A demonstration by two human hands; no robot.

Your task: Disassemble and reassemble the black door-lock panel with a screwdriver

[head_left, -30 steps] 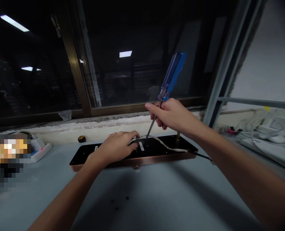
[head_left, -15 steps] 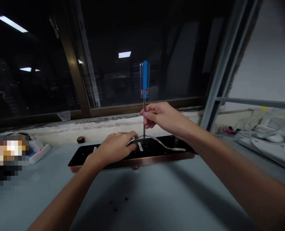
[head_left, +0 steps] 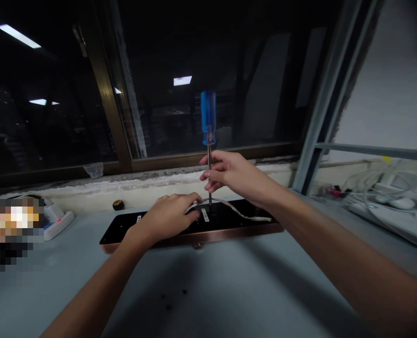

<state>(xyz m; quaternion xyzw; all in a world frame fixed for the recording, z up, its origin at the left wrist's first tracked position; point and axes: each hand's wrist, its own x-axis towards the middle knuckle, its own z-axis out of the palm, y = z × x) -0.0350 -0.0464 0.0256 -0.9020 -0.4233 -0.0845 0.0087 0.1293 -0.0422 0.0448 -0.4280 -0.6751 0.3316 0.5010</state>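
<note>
The right hand (head_left: 226, 173) holds the shaft of one screwdriver (head_left: 209, 112), upright, tip at one black-topped bar (head_left: 236, 235) on the table (head_left: 250, 291). The left hand (head_left: 169, 213) rests on the bar; whether it grips the one cable (head_left: 235, 209), I cannot tell. Work looks midway; what is fastened or left is unclear. Three dark bits (head_left: 168, 307) lie nearer.
</note>
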